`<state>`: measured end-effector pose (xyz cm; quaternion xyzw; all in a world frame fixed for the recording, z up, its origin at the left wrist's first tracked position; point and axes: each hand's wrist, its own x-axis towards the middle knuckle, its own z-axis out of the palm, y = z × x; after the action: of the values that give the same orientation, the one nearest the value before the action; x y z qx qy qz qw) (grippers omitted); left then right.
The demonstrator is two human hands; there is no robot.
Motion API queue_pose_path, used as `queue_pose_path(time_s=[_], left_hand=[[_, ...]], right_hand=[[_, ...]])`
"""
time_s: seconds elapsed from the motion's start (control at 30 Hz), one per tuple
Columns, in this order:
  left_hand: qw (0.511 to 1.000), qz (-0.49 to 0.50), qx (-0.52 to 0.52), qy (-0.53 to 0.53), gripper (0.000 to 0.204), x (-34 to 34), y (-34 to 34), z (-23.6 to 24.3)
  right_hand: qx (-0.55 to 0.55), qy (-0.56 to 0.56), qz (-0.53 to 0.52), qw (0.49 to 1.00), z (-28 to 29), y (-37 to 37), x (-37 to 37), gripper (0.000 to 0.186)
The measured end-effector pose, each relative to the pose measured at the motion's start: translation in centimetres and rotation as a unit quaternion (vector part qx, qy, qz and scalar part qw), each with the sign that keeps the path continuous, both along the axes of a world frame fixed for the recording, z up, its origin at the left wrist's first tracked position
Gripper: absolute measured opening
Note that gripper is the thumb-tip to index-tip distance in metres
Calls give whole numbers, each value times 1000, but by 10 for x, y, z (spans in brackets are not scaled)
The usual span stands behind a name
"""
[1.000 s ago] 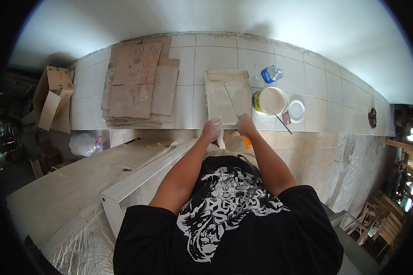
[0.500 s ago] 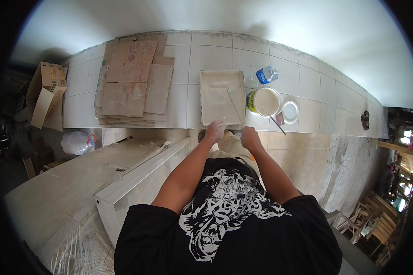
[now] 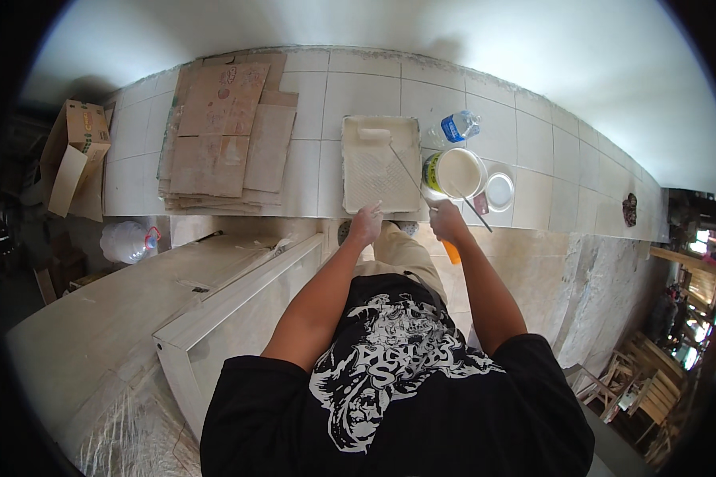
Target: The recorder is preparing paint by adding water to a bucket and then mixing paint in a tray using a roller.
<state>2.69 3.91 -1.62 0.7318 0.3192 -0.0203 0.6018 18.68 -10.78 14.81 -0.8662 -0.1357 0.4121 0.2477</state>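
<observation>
My right hand [image 3: 447, 220] is closed round the orange handle [image 3: 452, 253] of a paint roller, whose thin metal rod runs up and left into the paint tray. The pale roller sleeve [image 3: 375, 135] lies near the tray's far end, coated in cream paint. At the near edge of the paint tray [image 3: 347, 171], my left hand [image 3: 367, 222] grips the rim. Just right of the tray stands an open white bucket [image 3: 461, 172] of cream paint with a stick [image 3: 475, 211] leaning out over its near rim.
A white lid [image 3: 500, 191] lies right of the bucket, and a clear bottle with a blue label [image 3: 460, 126] is behind it. Flattened cardboard [image 3: 215, 151] is stacked on the tiled surface at left. An open carton [image 3: 79, 155] stands beyond, with a big plastic jug [image 3: 127, 242] below.
The roller sleeve has moved toward the far end of the tray. My right hand has shifted slightly right and away from my body, bringing the orange handle into clearer view.
</observation>
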Motion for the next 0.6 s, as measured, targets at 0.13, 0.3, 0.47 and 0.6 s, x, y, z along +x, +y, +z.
queue_pose_path(time_s=[0.13,0.3,0.47,0.6], left_hand=[[1000,-6,-25,-1,42,10,-10,14],[1000,-15,-15,0,42,8,-10,15],[998,-27,-17,60,41,-2,-3,26],[999,-1,25,44,42,-18,2,11]], right_hand=[[31,-225,136,964,-56,-40,-1,41],[42,-187,152,970,-92,-26,-15,35],[3,-164,124,979,-88,-8,-25,23],[-7,-146,179,973,-55,-22,-25,19]])
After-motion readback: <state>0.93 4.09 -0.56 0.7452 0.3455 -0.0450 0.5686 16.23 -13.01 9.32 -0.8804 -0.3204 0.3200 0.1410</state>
